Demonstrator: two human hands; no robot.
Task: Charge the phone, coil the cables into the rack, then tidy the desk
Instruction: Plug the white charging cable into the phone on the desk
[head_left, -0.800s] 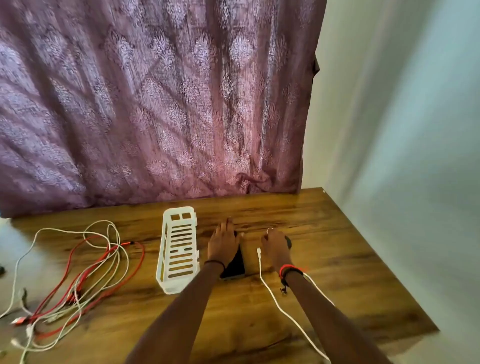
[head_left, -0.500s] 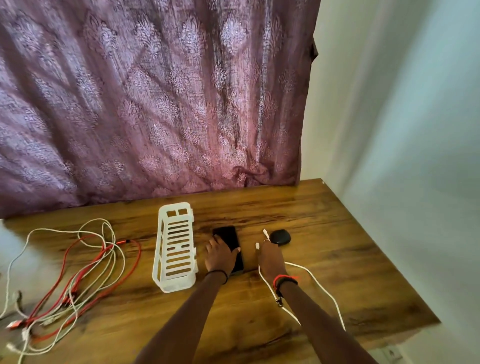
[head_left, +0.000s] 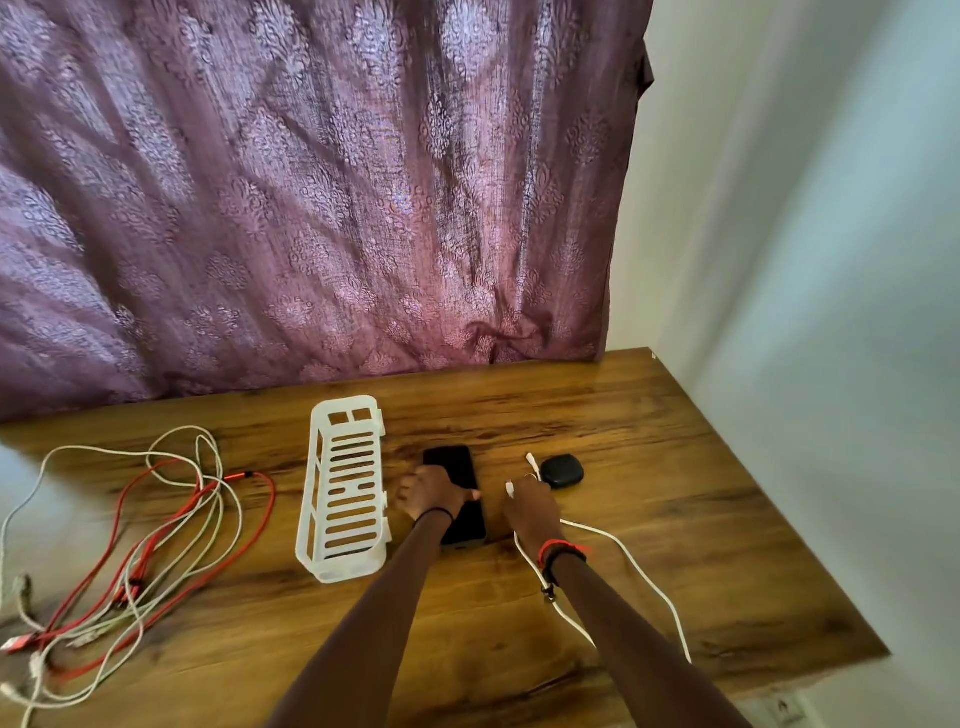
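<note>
A black phone (head_left: 453, 464) lies flat on the wooden desk (head_left: 675, 519), just right of the white slotted rack (head_left: 345, 493). My left hand (head_left: 431, 491) grips the phone around its middle. My right hand (head_left: 530, 506) is closed on a white charging cable (head_left: 639, 564); its plug sticks out by my fingers, a short way right of the phone. The cable runs back under my wrist and off the desk's near edge. A tangle of red and white cables (head_left: 130, 545) sprawls on the left of the desk.
A small black case (head_left: 562, 470) sits just beyond my right hand. A purple patterned curtain (head_left: 311, 208) hangs behind the desk and a pale wall (head_left: 805, 260) borders its right side. A wall socket (head_left: 782, 709) shows below the desk's near right corner.
Both hands have drawn back toward me, uncovering the phone's far end and the black case. My left hand has closed around the phone. The view has tilted slightly.
</note>
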